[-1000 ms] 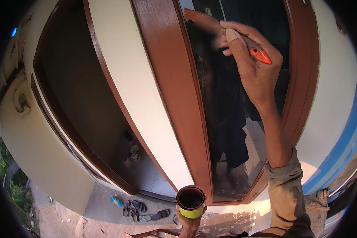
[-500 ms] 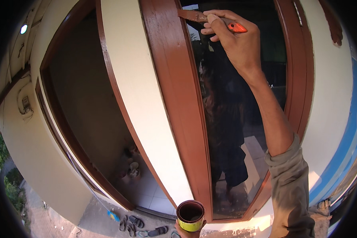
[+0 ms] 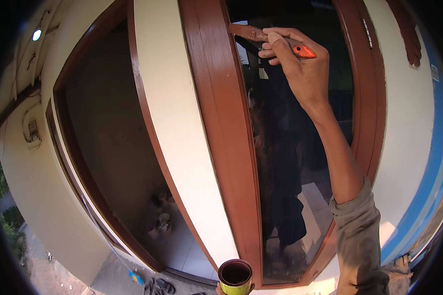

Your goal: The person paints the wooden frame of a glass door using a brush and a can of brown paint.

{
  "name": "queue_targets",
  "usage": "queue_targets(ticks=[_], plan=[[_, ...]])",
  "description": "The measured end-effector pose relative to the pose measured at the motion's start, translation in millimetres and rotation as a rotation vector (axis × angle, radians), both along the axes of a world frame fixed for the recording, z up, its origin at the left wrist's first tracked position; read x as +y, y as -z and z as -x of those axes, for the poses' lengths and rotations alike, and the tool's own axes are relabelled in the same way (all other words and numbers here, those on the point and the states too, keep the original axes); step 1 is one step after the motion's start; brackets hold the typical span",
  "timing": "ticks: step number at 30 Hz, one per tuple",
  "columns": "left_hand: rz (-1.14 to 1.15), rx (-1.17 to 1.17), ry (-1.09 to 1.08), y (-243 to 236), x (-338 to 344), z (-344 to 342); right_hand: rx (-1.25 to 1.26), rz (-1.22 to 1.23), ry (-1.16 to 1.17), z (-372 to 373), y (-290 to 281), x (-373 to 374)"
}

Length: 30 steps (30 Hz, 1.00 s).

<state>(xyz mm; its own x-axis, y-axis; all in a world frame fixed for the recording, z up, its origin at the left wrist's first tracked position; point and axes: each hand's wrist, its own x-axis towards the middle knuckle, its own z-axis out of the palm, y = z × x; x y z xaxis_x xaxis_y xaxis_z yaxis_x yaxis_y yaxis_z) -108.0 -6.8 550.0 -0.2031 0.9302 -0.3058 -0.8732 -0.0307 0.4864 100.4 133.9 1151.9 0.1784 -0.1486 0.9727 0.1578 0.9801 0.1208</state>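
A paintbrush (image 3: 253,34) with brown-coated bristles and an orange-tipped handle is gripped by my right hand (image 3: 302,66), fingers closed round it. The bristle tip touches the inner edge of the brown wooden frame (image 3: 214,88), beside the dark glass pane (image 3: 280,162). The upper part of that frame looks glossy. Low in the view, my left hand (image 3: 220,289) holds a yellow-green paint can (image 3: 235,278) upright. Its inside is stained dark brown, and most of the hand is hidden behind it.
A cream wall strip (image 3: 182,147) separates the frame from an open dark doorway (image 3: 108,123). Several sandals (image 3: 163,286) lie on the ground at the lower left, near a blue-headed broom (image 3: 136,278). A blue-painted wall band (image 3: 418,196) runs along the right.
The whole view has shifted, so the frame, hand and brush appear slightly lower and the sandals are partly cut off. The bristles remain against the frame edge; both grips are unchanged.
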Motion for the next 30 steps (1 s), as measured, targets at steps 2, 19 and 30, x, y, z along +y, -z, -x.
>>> queue_targets(ticks=[2,19,30], plan=[[0.005,-0.019,-0.008,-2.3,-0.8,0.8,0.002,-0.005,-0.007,2.8,-17.7,1.7],[0.005,-0.078,0.001,1.6,8.0,4.0,-0.124,0.207,0.128,1.1,-25.3,-3.4],[0.006,-0.09,0.014,3.5,8.8,5.1,-0.096,0.094,0.15,4.7,-52.3,2.2]])
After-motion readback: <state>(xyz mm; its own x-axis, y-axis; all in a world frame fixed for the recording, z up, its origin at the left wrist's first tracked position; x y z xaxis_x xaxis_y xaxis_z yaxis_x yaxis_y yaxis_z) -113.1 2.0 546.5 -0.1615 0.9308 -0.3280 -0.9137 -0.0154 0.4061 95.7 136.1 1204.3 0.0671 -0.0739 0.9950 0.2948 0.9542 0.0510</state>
